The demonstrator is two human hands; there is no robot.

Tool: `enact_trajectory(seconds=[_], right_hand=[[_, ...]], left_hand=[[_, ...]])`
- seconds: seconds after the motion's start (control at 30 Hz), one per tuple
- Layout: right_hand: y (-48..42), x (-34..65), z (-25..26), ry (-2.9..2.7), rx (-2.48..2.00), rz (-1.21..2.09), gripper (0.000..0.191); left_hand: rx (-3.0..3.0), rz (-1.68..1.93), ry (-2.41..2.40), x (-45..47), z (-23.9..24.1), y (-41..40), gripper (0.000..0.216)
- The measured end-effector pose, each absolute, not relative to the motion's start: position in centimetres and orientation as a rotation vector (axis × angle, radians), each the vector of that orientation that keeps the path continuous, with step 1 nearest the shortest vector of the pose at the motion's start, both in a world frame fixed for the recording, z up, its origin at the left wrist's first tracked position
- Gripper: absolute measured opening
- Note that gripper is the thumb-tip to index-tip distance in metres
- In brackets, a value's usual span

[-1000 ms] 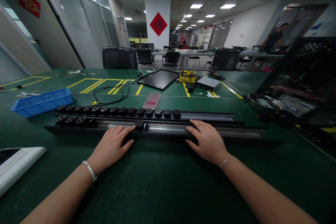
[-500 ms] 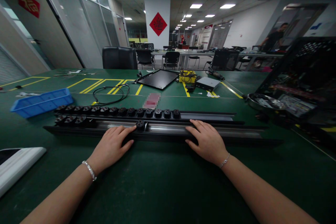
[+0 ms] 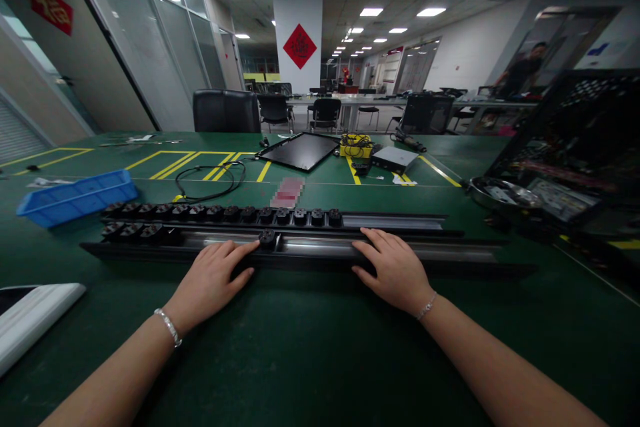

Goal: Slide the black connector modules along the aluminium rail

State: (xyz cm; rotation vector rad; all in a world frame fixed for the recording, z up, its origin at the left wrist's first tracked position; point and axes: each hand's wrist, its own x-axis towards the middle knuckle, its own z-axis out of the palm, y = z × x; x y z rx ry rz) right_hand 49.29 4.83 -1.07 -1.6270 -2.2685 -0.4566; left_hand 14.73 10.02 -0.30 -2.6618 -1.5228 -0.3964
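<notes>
Across the green table lies a long black rail (image 3: 320, 246) with a shiny metal channel. A single black round-faced socket module (image 3: 267, 238) sits partway along it, and the index fingertip of my left hand (image 3: 215, 283) touches its left side. The thumb of that hand is apart from the index finger, near the rail's front edge. My right hand (image 3: 394, 273) rests over the same rail farther right, fingers spread, gripping nothing. More modules (image 3: 152, 231) sit at this rail's left end. Behind it, a second black rail (image 3: 395, 221) carries a row of several similar modules (image 3: 231, 213).
A blue bin (image 3: 80, 199) stands at the left, near a coiled black cable (image 3: 210, 181). Farther back are a flat black panel (image 3: 303, 151), a yellow item with cables (image 3: 356, 145) and a grey box (image 3: 395, 159). A metal bowl (image 3: 505, 195) and dark equipment (image 3: 590, 127) stand right.
The camera view has shifted very slightly. Both hands and the socket module keep their places on the rail.
</notes>
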Motion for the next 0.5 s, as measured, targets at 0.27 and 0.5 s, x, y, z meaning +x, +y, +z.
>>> enact_trajectory(seconds=[0.27,0.5], right_hand=[[4.80,49.26,-1.02,-2.270,-1.641,-0.452,0.042],[4.82,49.30,-1.03,-2.274,-1.645,-0.447,0.043]], left_hand=[[-2.656,-0.401,-1.521,14.75,-0.35,10.05,0.048],[-2.654,-0.404,-1.529,14.79,-0.30,9.98,0.048]])
